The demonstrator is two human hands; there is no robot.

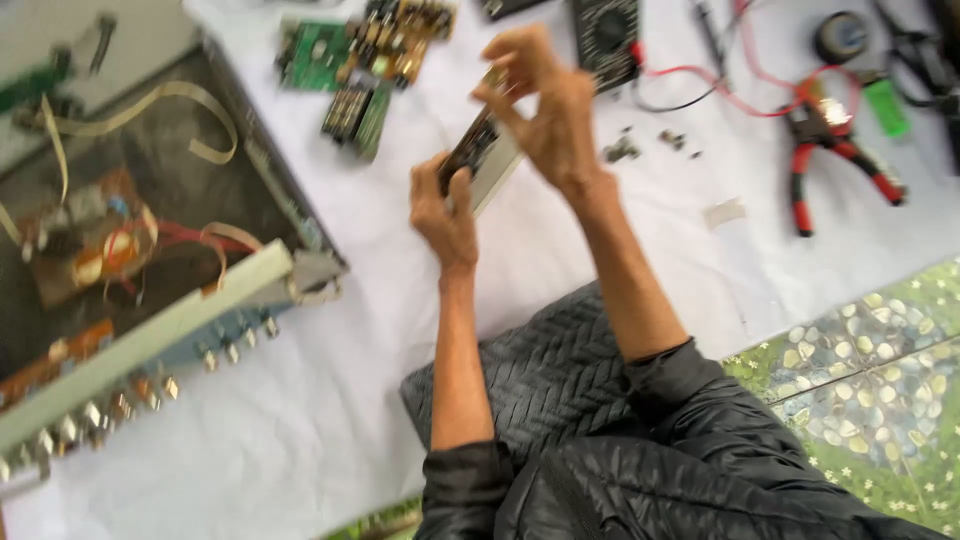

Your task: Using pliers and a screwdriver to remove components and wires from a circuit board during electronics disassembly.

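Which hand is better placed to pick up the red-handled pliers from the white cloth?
Probably the right hand. It is nearer the red-handled pliers, which lie toward the right. The left hand grips the lower end of the small circuit board, farther away.

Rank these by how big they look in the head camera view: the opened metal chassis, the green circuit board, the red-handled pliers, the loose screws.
1. Opened metal chassis
2. Green circuit board and red-handled pliers: look alike, unsure
3. Loose screws
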